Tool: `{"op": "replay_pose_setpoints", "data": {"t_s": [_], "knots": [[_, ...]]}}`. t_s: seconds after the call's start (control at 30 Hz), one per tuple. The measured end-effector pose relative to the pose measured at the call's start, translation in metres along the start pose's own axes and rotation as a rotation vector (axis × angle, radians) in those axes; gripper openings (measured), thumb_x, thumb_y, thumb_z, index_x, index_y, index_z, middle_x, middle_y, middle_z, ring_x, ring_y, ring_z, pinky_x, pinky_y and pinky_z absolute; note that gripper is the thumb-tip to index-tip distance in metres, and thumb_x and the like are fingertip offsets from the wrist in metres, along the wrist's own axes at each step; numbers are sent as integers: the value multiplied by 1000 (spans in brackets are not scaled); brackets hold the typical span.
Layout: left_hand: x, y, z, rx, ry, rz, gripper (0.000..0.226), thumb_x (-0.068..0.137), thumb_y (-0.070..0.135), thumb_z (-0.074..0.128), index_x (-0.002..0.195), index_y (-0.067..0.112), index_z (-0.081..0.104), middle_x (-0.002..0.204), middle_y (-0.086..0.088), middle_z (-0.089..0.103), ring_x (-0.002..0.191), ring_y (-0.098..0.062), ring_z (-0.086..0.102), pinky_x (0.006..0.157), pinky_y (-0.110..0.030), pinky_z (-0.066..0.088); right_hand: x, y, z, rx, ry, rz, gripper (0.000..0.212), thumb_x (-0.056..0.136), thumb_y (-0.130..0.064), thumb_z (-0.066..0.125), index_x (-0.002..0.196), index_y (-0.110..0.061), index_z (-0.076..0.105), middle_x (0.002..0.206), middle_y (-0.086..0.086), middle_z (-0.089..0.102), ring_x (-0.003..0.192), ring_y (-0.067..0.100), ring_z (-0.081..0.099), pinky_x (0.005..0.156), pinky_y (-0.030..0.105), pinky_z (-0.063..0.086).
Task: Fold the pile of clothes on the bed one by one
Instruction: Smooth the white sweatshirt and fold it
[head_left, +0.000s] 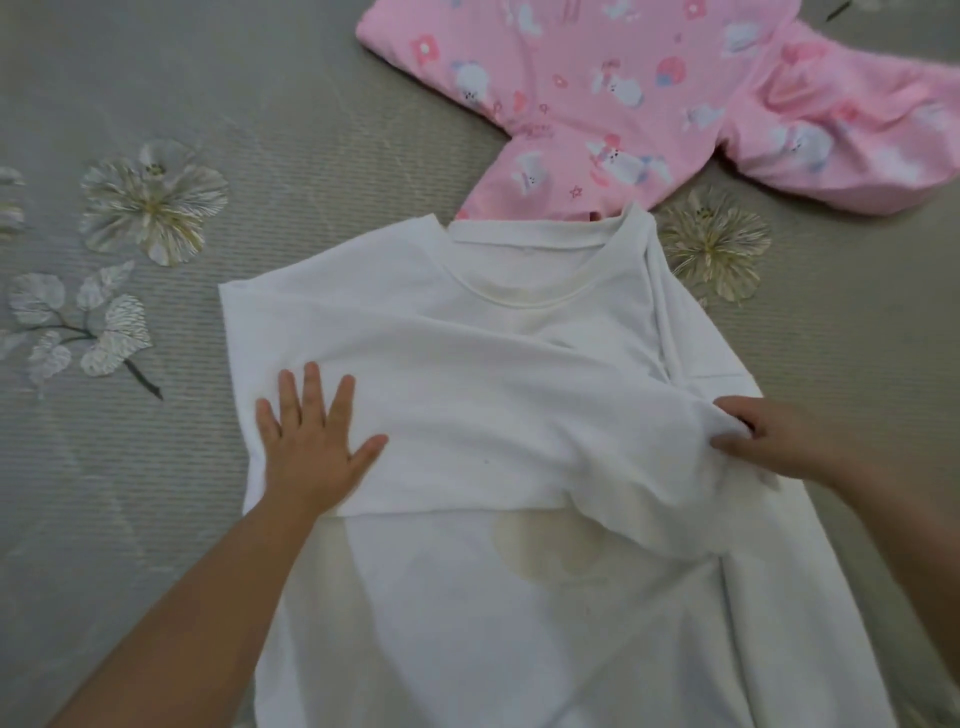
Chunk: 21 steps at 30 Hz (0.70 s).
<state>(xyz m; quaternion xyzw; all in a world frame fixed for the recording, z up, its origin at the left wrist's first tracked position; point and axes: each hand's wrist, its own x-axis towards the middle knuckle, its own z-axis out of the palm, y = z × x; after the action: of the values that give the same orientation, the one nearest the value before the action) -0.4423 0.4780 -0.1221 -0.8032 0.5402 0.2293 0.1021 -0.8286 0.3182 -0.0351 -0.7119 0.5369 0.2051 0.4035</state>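
White T-shirt (519, 415) ran off the bottom edge, left hand (311, 441) pressed flat with fingers spread, right hand (779, 441) pinched a bunched fold, fingertips buried.

Grey-green ribbed woven bed cover (322, 156), fills the whole view. Pale embroidered flowers (153, 202) and leaf sprig (83, 332). Soft, even light.

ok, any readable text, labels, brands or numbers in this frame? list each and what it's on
None readable.
pink garment: cartoon print only; one small scribble-like mark, too blurred to read.
white t-shirt: no visible label or print text; faint pale stain only.
bed cover: embroidered flowers, no words.
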Motion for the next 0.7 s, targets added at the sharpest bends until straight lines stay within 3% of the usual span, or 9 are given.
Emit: {"op": "replay_pose_setpoints", "data": {"t_s": [0.07, 0.17, 0.23, 0.33, 0.4, 0.47, 0.57, 0.63, 0.7], "knots": [[0, -5, -3, -2, 2, -14, 126, 49, 84, -27, 145, 16, 16, 153, -20, -1, 140, -37, -6, 109, -55, -5, -1, -15, -9, -6, 152, -46, 12, 86, -4, 58, 95, -10, 62, 85, 1, 60, 81, 18, 49, 57, 21, 26], [2, -8, -6, 2, -23, -39, 129, 45, 84, -30, 146, 16, 14, 153, -20, -2, 141, -34, -7, 109, -54, -5, 15, -34, -30, -103, 373, -65, 30, 84, -7, 61, 114, -5, 60, 109, 14, 63, 92, 24, 55, 70, 24, 28], [1, -7, -7, -1, -5, -37, 131, 45, 85, -30, 145, 14, 15, 152, -21, 0, 141, -36, -5, 109, -54, -5, 32, -38, -38, -260, 412, 45, 38, 85, -11, 59, 123, -10, 53, 123, 13, 56, 110, 28, 52, 87, 33, 35], [1, -4, -8, 36, -25, -45, 129, 45, 86, -26, 146, 16, 9, 153, -20, -3, 141, -34, -7, 109, -53, -5, 46, -26, -28, -516, 376, 218, 44, 88, -14, 49, 132, -15, 40, 132, 12, 45, 123, 29, 41, 102, 42, 28], [4, -2, -11, 83, -64, -80, 106, 64, 85, -2, 147, 19, 4, 153, -18, -7, 141, -32, -9, 109, -53, -4, 39, -12, -8, -482, 403, 287, 47, 89, -18, 48, 134, -13, 37, 134, 13, 43, 125, 30, 38, 105, 44, 25], [5, 4, -16, 160, -114, -121, 82, 85, 66, 25, 147, 17, 3, 153, -19, -8, 141, -33, -7, 111, -55, 1, 17, 2, 15, -264, 557, 306, 47, 90, -21, 46, 132, -2, 40, 131, 22, 45, 120, 37, 42, 101, 46, 29], [-8, 31, -23, 168, -64, -83, 64, 96, 39, 31, 146, 7, 7, 153, -19, 1, 142, -30, 0, 111, -51, 4, -38, 24, 60, -30, 758, 269, 61, 82, -32, 33, 118, 14, 50, 111, 36, 55, 99, 48, 53, 86, 50, 41], [-27, 60, -19, 70, 14, 47, 55, 96, 21, 36, 143, 0, 16, 152, -21, 10, 142, -30, 6, 111, -45, 5, -82, 39, 105, -20, 746, 303, 69, 81, -42, 31, 110, 17, 54, 102, 36, 58, 91, 50, 57, 82, 55, 44], [-50, 96, -7, 22, 21, 251, 56, 95, 16, 39, 142, -2, 17, 151, -21, 12, 141, -31, 8, 112, -42, 6, -124, 50, 150, -81, 686, 329, 78, 88, -56, 28, 100, 14, 61, 94, 31, 63, 85, 45, 63, 81, 58, 45]]}}
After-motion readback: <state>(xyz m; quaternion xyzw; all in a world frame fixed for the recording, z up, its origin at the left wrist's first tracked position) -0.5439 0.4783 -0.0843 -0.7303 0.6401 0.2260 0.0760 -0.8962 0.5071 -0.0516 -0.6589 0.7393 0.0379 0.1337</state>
